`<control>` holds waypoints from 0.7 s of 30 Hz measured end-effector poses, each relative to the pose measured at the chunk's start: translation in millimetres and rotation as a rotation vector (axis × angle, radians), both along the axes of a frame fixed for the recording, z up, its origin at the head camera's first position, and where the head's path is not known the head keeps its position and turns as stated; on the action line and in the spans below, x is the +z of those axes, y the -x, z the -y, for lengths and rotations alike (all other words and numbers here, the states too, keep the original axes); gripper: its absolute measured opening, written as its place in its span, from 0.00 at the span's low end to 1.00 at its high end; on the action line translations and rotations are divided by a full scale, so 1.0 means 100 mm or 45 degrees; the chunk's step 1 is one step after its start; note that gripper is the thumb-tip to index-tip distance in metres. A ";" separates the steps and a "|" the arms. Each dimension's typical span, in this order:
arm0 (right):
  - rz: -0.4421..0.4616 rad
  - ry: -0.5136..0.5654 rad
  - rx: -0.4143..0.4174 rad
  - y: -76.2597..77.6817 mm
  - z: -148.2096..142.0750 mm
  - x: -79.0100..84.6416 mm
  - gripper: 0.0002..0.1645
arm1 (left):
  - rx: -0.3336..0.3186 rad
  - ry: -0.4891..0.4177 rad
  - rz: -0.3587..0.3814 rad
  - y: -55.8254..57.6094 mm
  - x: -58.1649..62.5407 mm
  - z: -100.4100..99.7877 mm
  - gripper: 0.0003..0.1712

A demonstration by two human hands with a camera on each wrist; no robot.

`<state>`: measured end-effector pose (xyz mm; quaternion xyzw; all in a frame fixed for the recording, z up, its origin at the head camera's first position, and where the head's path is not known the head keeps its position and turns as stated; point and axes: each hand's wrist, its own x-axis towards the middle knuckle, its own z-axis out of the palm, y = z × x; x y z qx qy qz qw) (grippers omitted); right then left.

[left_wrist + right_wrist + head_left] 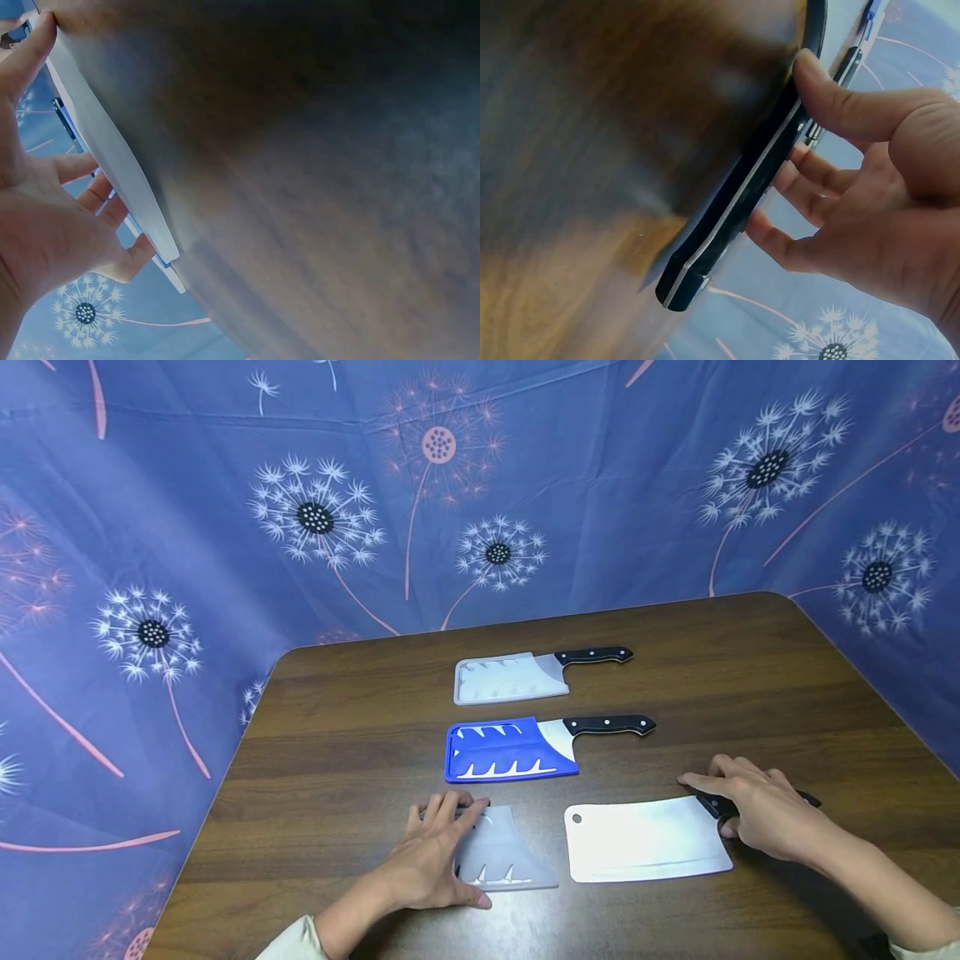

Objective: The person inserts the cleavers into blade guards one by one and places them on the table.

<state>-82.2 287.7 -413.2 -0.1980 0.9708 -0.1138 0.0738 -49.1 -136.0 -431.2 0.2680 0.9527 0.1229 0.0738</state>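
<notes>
A bare cleaver (645,842) lies flat on the table, its blade pointing left and a hole in its far left corner. My right hand (761,810) holds its black handle (739,195), thumb along the near side and fingers on the far side. Left of the blade lies a translucent grey blade sheath (504,852). Over its left end, my left hand (431,860) grips it between the thumb at the near edge and fingers at the far edge. The left wrist view shows the sheath's pale side edge (124,161) low against the tabletop.
Beyond the hands lies a cleaver in a blue sheath (495,752), its black handle to the right. Farther back is another cleaver in a whitish sheath (502,681). They rest on a brown wooden table (315,760). Behind hangs a blue cloth (600,485) with dandelion prints.
</notes>
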 end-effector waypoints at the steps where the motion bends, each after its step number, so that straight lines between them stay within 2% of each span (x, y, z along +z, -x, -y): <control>1: -0.010 -0.003 0.007 0.00 0.00 -0.01 0.42 | 0.001 -0.005 0.001 0.00 0.00 0.00 0.68; 21: -0.188 0.078 0.090 -0.02 -0.02 -0.07 0.35 | 0.026 -0.036 0.022 0.00 -0.01 -0.01 0.66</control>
